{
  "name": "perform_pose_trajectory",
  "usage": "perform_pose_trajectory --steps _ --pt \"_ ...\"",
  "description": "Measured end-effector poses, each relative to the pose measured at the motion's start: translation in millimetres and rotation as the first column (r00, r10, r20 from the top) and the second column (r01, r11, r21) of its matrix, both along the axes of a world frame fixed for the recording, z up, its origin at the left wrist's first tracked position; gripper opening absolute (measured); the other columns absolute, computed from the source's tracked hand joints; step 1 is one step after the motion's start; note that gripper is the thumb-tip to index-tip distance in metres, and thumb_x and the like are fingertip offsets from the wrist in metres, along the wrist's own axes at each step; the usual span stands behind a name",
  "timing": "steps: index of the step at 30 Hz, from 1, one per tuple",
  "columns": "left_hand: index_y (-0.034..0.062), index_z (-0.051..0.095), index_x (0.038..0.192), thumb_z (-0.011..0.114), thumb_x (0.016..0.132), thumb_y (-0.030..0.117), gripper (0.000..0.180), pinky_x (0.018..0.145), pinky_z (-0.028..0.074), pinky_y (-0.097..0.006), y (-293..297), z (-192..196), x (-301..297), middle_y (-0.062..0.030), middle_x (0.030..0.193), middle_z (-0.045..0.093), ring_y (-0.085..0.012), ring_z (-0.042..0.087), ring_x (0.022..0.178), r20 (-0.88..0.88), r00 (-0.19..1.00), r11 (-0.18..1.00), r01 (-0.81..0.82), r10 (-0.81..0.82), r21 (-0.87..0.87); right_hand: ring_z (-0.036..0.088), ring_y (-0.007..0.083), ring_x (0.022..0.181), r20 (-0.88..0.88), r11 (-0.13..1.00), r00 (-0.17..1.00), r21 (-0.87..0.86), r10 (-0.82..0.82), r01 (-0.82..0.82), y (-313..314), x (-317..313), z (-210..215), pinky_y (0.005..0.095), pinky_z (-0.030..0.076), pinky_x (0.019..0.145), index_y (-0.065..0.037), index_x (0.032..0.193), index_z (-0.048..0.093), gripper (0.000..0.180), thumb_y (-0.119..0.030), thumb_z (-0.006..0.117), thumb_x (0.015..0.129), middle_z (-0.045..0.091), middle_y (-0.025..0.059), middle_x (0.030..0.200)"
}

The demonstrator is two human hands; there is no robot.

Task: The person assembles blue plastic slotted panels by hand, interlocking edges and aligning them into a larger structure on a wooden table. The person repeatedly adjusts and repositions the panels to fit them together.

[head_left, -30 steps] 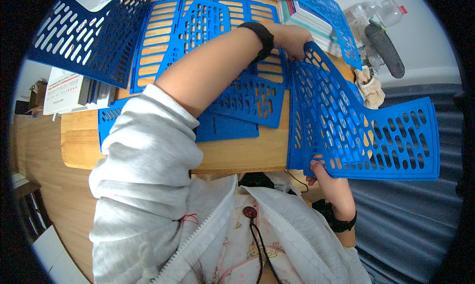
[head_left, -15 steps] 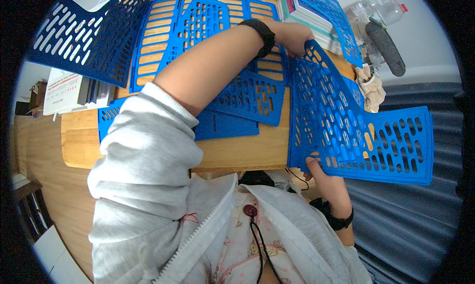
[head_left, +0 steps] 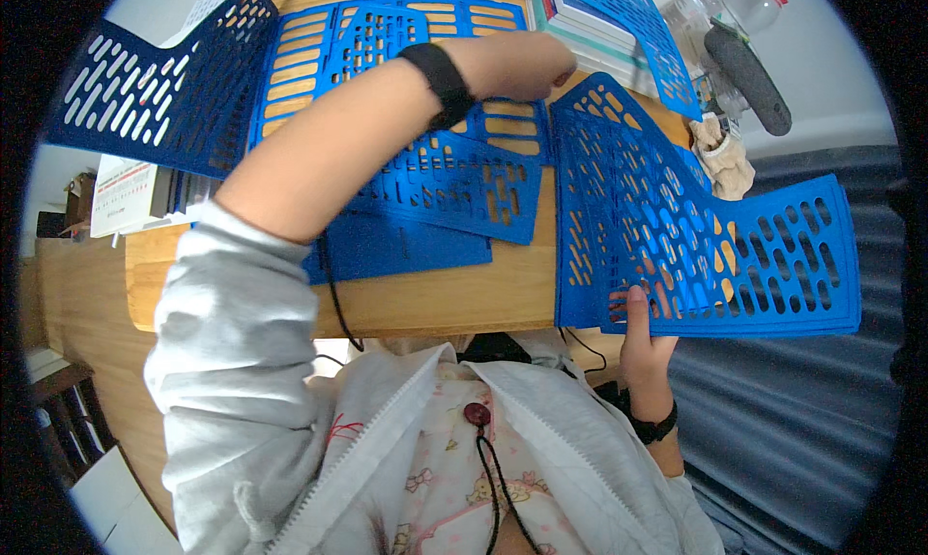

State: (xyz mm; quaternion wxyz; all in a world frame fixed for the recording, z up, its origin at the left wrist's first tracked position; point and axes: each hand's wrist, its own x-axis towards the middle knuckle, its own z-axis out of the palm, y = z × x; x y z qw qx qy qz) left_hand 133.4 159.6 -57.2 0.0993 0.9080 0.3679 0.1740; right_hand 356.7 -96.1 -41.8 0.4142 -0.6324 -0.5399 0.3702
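Note:
My right hand [head_left: 646,337] grips the near edge of a blue slotted plastic panel [head_left: 773,265], thumb on top and fingers showing through the slots below. This panel has a curved cut-out side, and its right end juts past the table. More slotted blue panels [head_left: 578,236] lie under it, slightly offset. My left hand [head_left: 517,65] hovers beside their far corner, apart from them, above flat blue panels. Its fingers bend downward, mostly hidden behind the back of the hand. Below my left forearm, a smaller slotted panel [head_left: 483,192] rests over a plain blue sheet [head_left: 406,250].
A dark blue magazine holder [head_left: 184,101] stands at the far left beside books [head_left: 130,197]. Another blue slotted piece [head_left: 633,18] stands by books [head_left: 590,43] at the far right. Beyond it are clear bottles [head_left: 744,18], a grey case [head_left: 744,76] and a beige cloth [head_left: 723,159].
My left hand has come off the far corner of the panels and moved left. My right hand has shifted the top panel slightly away from those beneath, raising its right end.

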Motion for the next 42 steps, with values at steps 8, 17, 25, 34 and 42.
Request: perform_pose_trajectory --steps 8,17,25,34,42 --pt "0.0030 0.060 0.114 0.054 0.083 0.007 0.032 0.088 0.047 -0.039 -32.9 -1.0 -27.4 -0.0142 0.114 0.060 -0.0323 0.057 0.103 -0.110 0.950 0.951 0.301 -0.292 0.068 0.062 0.0177 0.079 -0.170 0.999 0.985 0.026 -0.040 0.044 0.4 10.5 -0.5 0.0285 0.051 0.060 0.003 0.126 0.046 0.036 -0.010 0.053 0.092 0.058 0.0153 0.114" --pt "0.0032 0.060 0.114 0.052 0.083 0.004 0.032 0.090 0.047 -0.037 -34.4 -4.9 -20.5 -0.0121 0.118 0.059 -0.0303 0.055 0.107 -0.120 0.928 0.924 0.366 -0.353 0.113 0.062 0.0157 0.075 -0.146 0.999 0.989 0.034 0.027 -0.022 5.7 12.6 2.4 0.0273 0.051 0.061 0.001 0.124 0.048 0.034 -0.014 0.051 0.094 0.060 0.0141 0.108" --pt "0.0031 0.062 0.110 0.052 0.080 0.004 0.032 0.089 0.048 -0.035 -32.8 -4.2 -20.5 -0.0121 0.114 0.059 -0.0285 0.055 0.105 -0.173 0.911 0.889 0.407 -0.376 0.212 0.062 0.0149 0.075 -0.131 0.999 0.991 -0.015 0.027 -0.029 13.8 19.3 15.0 0.0260 0.050 0.060 0.000 0.126 0.048 0.036 -0.015 0.052 0.094 0.060 0.0124 0.108" --pt "0.0020 0.061 0.108 0.050 0.079 0.006 0.031 0.084 0.047 -0.035 -34.3 7.0 -15.7 -0.0100 0.102 0.060 -0.0270 0.055 0.096 -0.253 0.887 0.878 0.438 -0.386 0.195 0.060 0.0127 0.075 -0.129 0.993 0.991 -0.114 0.029 -0.043 15.3 20.9 25.6 0.0260 0.050 0.061 0.001 0.125 0.049 0.035 -0.015 0.051 0.094 0.060 0.0103 0.109" --pt "0.0033 0.059 0.111 0.051 0.078 0.002 0.034 0.084 0.048 -0.036 -27.6 5.3 -20.9 -0.0128 0.102 0.061 -0.0299 0.056 0.098 -0.145 0.924 0.929 0.366 -0.355 0.058 0.061 0.0140 0.076 0.015 0.981 0.992 -0.149 0.126 -0.122 11.4 16.3 33.0 0.0275 0.051 0.063 0.003 0.123 0.050 0.033 -0.013 0.051 0.094 0.062 0.0118 0.104"
